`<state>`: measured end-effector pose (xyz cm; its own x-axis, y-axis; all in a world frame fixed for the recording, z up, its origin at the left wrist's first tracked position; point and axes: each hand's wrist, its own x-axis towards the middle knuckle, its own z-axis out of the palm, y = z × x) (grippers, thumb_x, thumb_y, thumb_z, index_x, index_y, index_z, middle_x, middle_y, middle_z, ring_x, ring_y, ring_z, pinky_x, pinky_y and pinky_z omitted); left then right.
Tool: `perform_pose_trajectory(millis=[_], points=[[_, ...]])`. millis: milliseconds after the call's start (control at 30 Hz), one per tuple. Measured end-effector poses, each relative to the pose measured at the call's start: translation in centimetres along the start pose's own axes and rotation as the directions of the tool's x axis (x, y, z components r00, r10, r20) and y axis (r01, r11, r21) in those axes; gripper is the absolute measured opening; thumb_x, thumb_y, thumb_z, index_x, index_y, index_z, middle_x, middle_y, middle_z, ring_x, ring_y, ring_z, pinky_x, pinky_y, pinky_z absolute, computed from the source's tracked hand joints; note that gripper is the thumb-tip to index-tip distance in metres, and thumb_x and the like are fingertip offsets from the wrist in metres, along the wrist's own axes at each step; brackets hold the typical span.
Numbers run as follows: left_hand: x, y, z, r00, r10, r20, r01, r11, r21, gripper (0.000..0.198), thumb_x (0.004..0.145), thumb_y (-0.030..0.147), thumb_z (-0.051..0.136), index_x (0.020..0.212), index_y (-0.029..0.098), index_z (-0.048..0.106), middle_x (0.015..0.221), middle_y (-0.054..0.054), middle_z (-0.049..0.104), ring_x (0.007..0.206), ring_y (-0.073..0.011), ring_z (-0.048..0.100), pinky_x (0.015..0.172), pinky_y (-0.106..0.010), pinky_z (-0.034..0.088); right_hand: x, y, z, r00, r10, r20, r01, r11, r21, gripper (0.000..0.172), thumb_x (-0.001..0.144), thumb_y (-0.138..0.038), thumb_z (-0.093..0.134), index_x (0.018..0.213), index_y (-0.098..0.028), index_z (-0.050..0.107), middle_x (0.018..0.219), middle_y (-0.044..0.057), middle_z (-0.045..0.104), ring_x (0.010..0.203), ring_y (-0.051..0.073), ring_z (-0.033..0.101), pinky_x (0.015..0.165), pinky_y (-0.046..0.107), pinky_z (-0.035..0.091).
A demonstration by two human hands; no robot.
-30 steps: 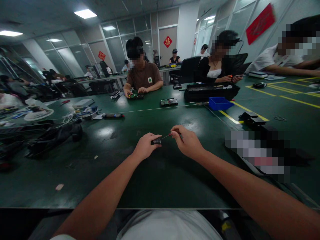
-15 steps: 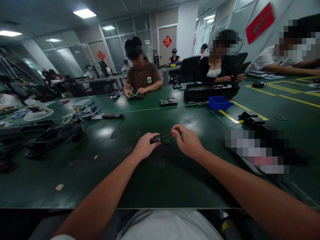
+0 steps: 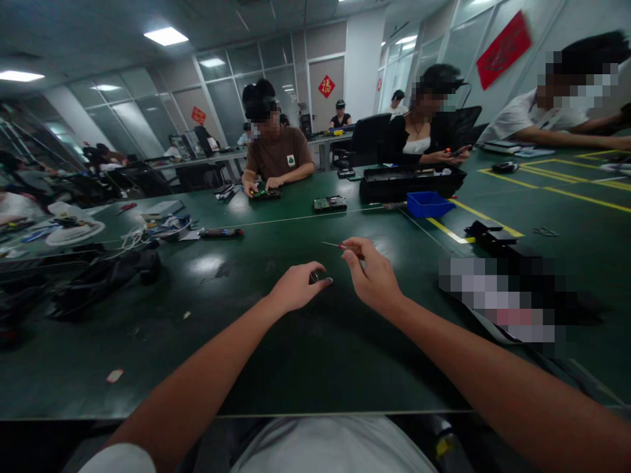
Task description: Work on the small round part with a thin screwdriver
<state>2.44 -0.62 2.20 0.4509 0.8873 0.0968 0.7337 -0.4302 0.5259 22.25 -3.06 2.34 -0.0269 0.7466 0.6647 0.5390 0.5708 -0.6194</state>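
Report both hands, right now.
Left hand: curved around a small dark part; whether it grips it cannot be told.
Right hand: closed, holding a thin-shafted tool.

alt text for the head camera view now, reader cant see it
A person's right hand holds a thin screwdriver above a green table, its tip pointing left, while the left hand curls around a small, partly hidden dark object. A co-worker in brown sits opposite.

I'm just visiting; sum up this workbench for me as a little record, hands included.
Surface: dark green table
Left hand: curled around a small dark cylinder, mostly hidden
Right hand: holding a thin, partly red tool, tip pointing left
Farther back: blue tray
Across: person in brown top, handling a circuit board
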Motion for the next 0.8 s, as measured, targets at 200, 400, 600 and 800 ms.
perform_pose_trajectory(millis=[200, 400, 600, 800], points=[[2.3, 0.5, 1.5, 0.990, 0.003, 0.144, -0.040, 0.966, 0.257, 0.036, 0.091, 0.044, 0.061, 0.121, 0.026, 0.065, 0.110, -0.008, 0.070, 0.094, -0.0259, 0.066, 0.076, -0.034, 0.049, -0.1, 0.0, 0.0, 1.000, 0.010, 0.029, -0.010, 1.000, 0.009, 0.021, 0.100, -0.031, 0.046, 0.115, -0.022, 0.058, 0.100, 0.010, 0.072, 0.093, 0.025, 0.071, 0.081, 0.042, 0.054], [2.8, -0.5, 0.9, 0.982, -0.045, 0.181, -0.006, 0.963, 0.271, 0.026, 0.090, 0.043, 0.063, 0.104, 0.021, 0.066, 0.098, -0.007, 0.070, 0.085, -0.0223, 0.065, 0.071, -0.030, 0.046, 0.0, -0.1, -0.1, 1.000, 0.003, 0.030, -0.004, 1.000, 0.014, 0.020, 0.100, -0.031, 0.046, 0.114, -0.023, 0.058, 0.101, 0.009, 0.072, 0.093, 0.024, 0.070, 0.082, 0.041, 0.053], [1.5, -4.1, -2.0, 0.996, -0.084, 0.017, 0.084, 0.996, 0.036, 0.022, 0.087, 0.040, 0.063, 0.093, 0.019, 0.065, 0.092, -0.006, 0.069, 0.082, -0.0204, 0.063, 0.072, -0.031, 0.045, -0.1, -0.3, -0.2, 0.998, 0.027, 0.056, -0.028, 0.999, 0.023, 0.021, 0.100, -0.032, 0.046, 0.114, -0.023, 0.058, 0.098, 0.008, 0.072, 0.092, 0.024, 0.070, 0.082, 0.041, 0.053], [-1.6, -8.7, -6.9, 0.921, -0.385, -0.055, 0.307, 0.806, -0.506, 0.033, 0.081, 0.034, 0.059, 0.108, 0.016, 0.064, 0.083, -0.005, 0.064, 0.057, -0.0119, 0.050, 0.049, -0.023, 0.033, -0.2, -0.2, -0.1, 0.997, 0.031, 0.068, -0.033, 0.999, 0.023, 0.021, 0.101, -0.032, 0.045, 0.114, -0.022, 0.058, 0.097, 0.008, 0.072, 0.091, 0.024, 0.070, 0.081, 0.040, 0.052]])
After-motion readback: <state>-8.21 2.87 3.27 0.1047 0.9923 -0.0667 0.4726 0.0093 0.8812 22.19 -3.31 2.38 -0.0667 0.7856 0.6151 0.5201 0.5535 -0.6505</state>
